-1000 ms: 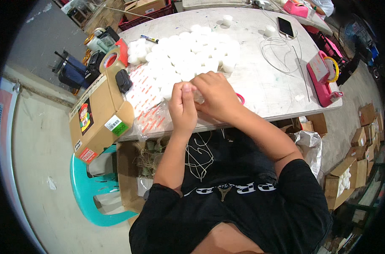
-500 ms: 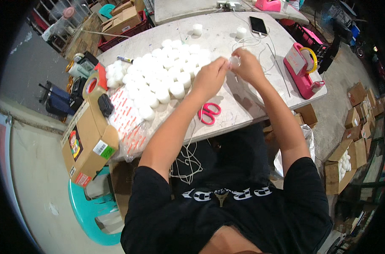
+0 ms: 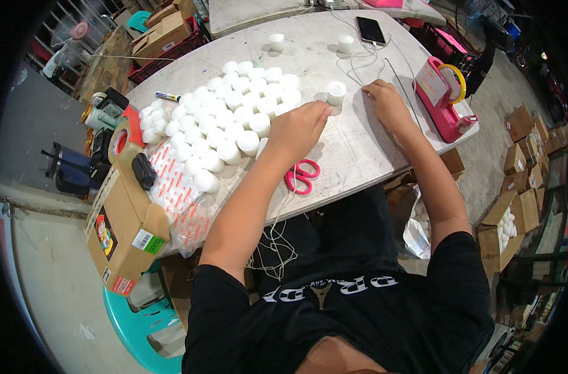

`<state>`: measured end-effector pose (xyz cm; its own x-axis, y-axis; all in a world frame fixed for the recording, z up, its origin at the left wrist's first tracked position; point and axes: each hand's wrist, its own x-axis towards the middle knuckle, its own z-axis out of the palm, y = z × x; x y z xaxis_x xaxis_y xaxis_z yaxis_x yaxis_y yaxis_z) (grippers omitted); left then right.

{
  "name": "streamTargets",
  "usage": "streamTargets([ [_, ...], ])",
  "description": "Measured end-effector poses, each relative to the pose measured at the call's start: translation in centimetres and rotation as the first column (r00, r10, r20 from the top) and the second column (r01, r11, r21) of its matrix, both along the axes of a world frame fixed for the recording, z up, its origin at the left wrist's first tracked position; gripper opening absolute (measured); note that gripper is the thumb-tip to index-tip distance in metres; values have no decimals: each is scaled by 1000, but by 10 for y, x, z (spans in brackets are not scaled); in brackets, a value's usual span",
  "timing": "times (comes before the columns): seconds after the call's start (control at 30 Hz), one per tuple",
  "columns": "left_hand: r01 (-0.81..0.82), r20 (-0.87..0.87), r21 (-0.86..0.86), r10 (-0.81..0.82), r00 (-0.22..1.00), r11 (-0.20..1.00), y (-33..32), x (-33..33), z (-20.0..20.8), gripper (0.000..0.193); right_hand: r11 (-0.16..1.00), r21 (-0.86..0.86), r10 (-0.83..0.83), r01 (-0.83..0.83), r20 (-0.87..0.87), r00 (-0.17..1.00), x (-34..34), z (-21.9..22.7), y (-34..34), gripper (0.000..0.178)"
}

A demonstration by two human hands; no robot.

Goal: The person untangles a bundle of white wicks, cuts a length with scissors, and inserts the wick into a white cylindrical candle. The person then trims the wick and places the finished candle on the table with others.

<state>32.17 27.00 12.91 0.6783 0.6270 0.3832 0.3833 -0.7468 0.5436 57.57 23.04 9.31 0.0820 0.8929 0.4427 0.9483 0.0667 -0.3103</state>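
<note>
Between my hands a small white cylinder (image 3: 336,93) with a ringed top stands upright on the table, apart from both. My left hand (image 3: 301,128) is just left of it, fingertips pressed together; whether they hold something small does not show. Farther right, my right hand (image 3: 388,107) rests low over the table with fingers drawn together, near a thin white cable (image 3: 359,65); its fingertips are too small to read. A large cluster of similar white cylinders (image 3: 234,115) covers the table's left part. Red-handled scissors (image 3: 302,176) lie below my left wrist.
A pink tape dispenser (image 3: 443,103) with yellow tape stands at the right edge. Beyond are two lone white cylinders (image 3: 276,42) and a phone (image 3: 370,31). At left are a printed plastic bag (image 3: 178,199), a tape roll (image 3: 123,140) and a cardboard box (image 3: 125,224).
My hands were together around a small white piece; now they have parted, the left moving down and left, the right outward. A white cylinder now stands between them. The view has shifted slightly.
</note>
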Motion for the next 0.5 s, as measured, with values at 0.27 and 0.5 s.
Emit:
streamTargets([
  [0.27,26,-29,33,-25,999,999,0,2,-3,27,963,95,-255,252,17,967,41,18,4,28],
  [0.5,79,-61,95,-73,995,992,-7,6,-10,20,909,131,-416,397,209,885,83,3,87,31],
])
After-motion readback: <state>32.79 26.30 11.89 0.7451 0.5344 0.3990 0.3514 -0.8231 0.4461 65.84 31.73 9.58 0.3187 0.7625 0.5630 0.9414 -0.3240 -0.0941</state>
